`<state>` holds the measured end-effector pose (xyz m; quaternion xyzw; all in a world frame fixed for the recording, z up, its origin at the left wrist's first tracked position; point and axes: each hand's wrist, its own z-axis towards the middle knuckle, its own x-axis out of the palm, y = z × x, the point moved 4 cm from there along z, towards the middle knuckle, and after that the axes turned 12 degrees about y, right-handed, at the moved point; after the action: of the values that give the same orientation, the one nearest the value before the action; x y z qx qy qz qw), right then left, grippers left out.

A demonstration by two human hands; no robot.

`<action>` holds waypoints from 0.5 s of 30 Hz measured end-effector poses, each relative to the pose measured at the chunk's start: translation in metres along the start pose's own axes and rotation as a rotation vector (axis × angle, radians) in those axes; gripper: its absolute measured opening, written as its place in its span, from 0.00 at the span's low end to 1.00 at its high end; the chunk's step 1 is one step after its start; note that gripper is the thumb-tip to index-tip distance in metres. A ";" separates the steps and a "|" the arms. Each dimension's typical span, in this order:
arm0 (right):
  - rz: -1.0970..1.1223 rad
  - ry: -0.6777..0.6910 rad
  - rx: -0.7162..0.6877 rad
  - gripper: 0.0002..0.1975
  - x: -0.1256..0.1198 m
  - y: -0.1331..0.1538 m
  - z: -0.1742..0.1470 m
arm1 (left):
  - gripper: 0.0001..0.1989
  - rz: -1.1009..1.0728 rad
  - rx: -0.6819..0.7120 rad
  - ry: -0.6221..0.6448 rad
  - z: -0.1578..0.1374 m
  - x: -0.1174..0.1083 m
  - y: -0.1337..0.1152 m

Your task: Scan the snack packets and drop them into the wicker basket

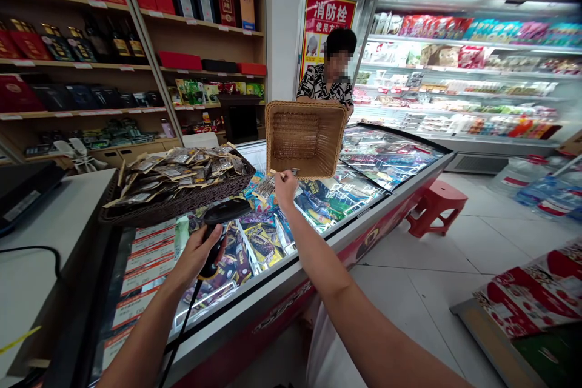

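Observation:
My left hand (pixel 200 253) is wrapped round the handle of a black barcode scanner (pixel 227 210), whose cord runs down toward me. In my right hand (pixel 285 187) I pinch a small flat snack packet (pixel 264 189), level with the scanner head and to its right. Just beyond my right hand is a tan woven basket (pixel 305 107), tilted so its inside faces me; a small piece of something shows at its lower edge. A dark woven basket (pixel 177 201), heaped with snack packets (pixel 182 163), stands left of the scanner on the freezer.
Below my hands stretches a glass-topped chest freezer (pixel 318 242) of packaged goods. A person (pixel 325 82) stands behind the tan basket. A counter (pixel 54 254) is at left, a red stool (pixel 439 206) at right. Stocked shelves (pixel 204 18) and a refrigerated display (pixel 454 73) line the back.

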<state>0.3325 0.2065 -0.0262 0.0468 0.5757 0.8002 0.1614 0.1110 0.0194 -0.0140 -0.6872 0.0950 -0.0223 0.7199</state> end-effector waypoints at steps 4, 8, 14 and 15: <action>-0.003 0.007 0.034 0.11 0.002 -0.005 0.004 | 0.29 0.029 -0.027 0.020 0.001 -0.001 0.000; 0.086 0.006 0.157 0.08 0.001 -0.020 0.016 | 0.31 0.022 -0.049 -0.035 0.007 -0.011 0.009; 0.528 -0.202 0.222 0.06 -0.020 -0.045 0.044 | 0.27 -0.030 -0.001 -0.095 0.011 -0.025 0.017; 0.562 -0.162 0.152 0.07 -0.020 -0.046 0.049 | 0.26 -0.040 0.006 -0.109 0.010 -0.026 0.016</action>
<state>0.3734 0.2583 -0.0507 0.2800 0.5838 0.7617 -0.0248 0.0853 0.0348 -0.0264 -0.6871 0.0421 0.0007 0.7253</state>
